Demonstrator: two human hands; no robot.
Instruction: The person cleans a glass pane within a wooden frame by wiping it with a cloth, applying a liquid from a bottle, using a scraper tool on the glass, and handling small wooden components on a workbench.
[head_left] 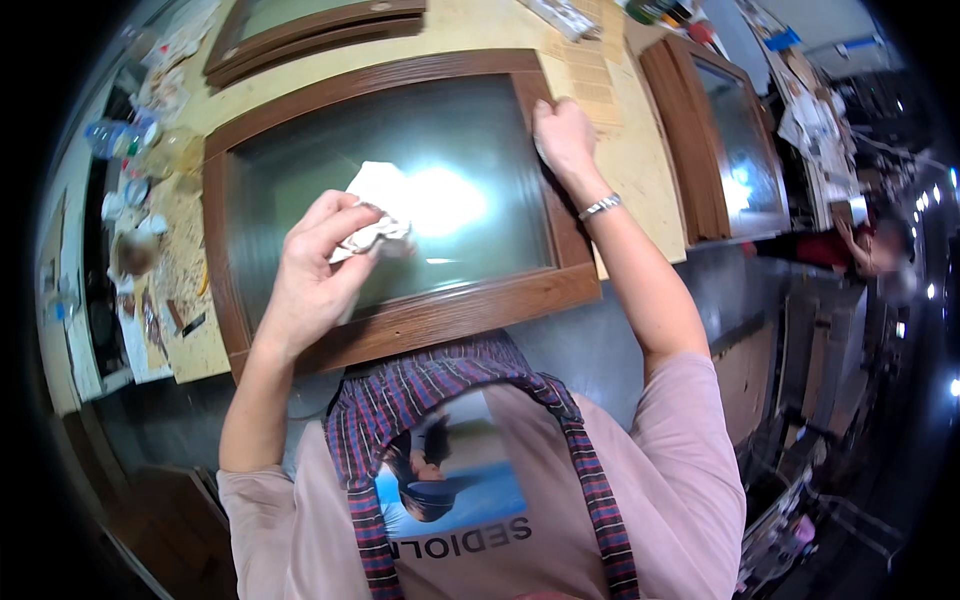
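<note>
A brown wooden frame (440, 318) with a greenish glass pane (300, 200) lies on the pale yellow worktable in front of me. My left hand (322, 258) is closed on a crumpled white cloth (380, 195), held over the left-middle part of the glass. Whether the cloth presses on the pane, I cannot tell. My right hand (565, 135), a metal band at its wrist, has its fingers curled at the right side rail of the frame. The fingertips are partly hidden, so a grip on the rail is not certain.
Another framed pane (320, 40) lies at the far left. Stacked glazed frames (690, 140) stand at the right of the worktable (640, 180). Plastic bottles (115, 138), a yellowish jar (175, 150) and scraps crowd the left side. Another person (850, 245) is at the far right.
</note>
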